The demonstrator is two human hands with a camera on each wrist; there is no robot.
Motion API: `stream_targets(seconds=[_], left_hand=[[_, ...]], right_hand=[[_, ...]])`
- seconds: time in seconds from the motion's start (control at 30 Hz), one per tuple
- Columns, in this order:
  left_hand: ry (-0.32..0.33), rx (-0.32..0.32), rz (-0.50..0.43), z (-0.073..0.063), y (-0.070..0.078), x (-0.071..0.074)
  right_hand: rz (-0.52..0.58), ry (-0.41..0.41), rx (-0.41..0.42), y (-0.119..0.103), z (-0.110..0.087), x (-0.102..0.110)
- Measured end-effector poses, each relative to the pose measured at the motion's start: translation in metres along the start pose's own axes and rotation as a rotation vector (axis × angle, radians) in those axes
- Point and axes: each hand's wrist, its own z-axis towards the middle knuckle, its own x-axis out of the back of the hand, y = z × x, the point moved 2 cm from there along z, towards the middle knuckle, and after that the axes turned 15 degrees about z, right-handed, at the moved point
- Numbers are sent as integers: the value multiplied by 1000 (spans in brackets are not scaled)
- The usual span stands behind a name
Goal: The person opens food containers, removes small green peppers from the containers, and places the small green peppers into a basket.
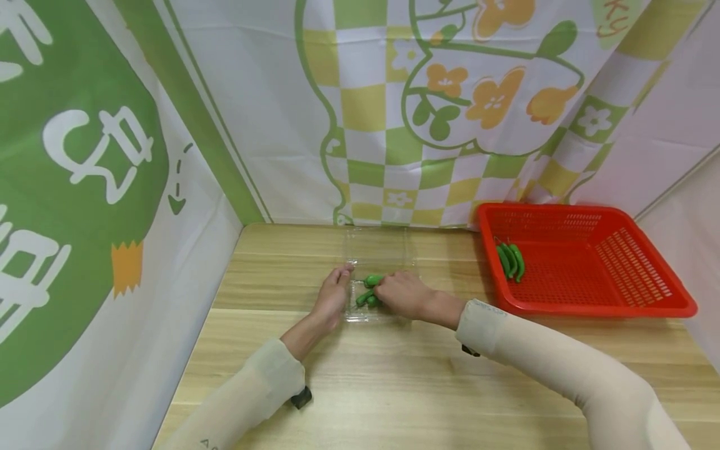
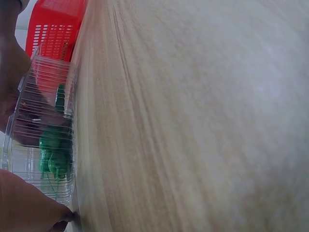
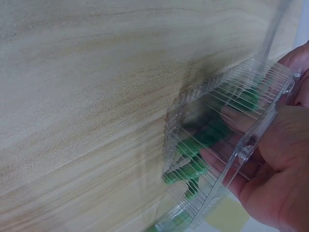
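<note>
A clear plastic clamshell box [image 1: 378,249] lies unfolded on the wooden table, its lid toward the back. Several green chili peppers [image 1: 365,299] lie in its near half. My left hand [image 1: 332,298] holds the box by its left side. From the right, my right hand [image 1: 406,294] reaches into the box, its fingers curled on the peppers. The right wrist view shows those fingers through the ribbed wall [image 3: 219,181], against the peppers [image 3: 186,169]; exactly how many they grip is hidden.
A red plastic basket [image 1: 590,307] with slotted walls stands at the table's back right. Several green chili peppers [image 1: 510,261] lie at its left end. A printed cloth [image 1: 371,106] hangs behind the table, and another cloth [image 1: 185,250] borders the left side.
</note>
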Motion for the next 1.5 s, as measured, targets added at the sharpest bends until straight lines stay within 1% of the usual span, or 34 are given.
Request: stream_targets(seconds=[0.23,0.5,0.53,0.63,0.73,0.77,0.97,1.13,1.33,1.5], left_hand=[[8,-10,-4,0,0,-1],[-15,-3,-1,-1,-3,0],[-12,-3,16,-1,-3,0],[-19,3,24,-1,-3,0],[-25,5,25,-2,-4,1],[-36,4,11,-2,-4,1],[-51,-2,15,-4,-1,4],[-42,3,20,-2,-2,3],[-32,17,22,1,-4,2],[-23,-2,1,2,-5,1]], right_hand=[[16,11,-1,1,-3,1],[48,32,19,0,-5,4],[52,33,18,-1,-6,5],[62,41,12,-2,-6,8],[73,54,1,-2,-6,11],[75,58,-3,-1,-6,11],[75,69,-21,-1,-6,17],[106,83,-27,-2,-8,26],[95,124,-13,0,-10,34],[78,127,-23,2,-12,39]])
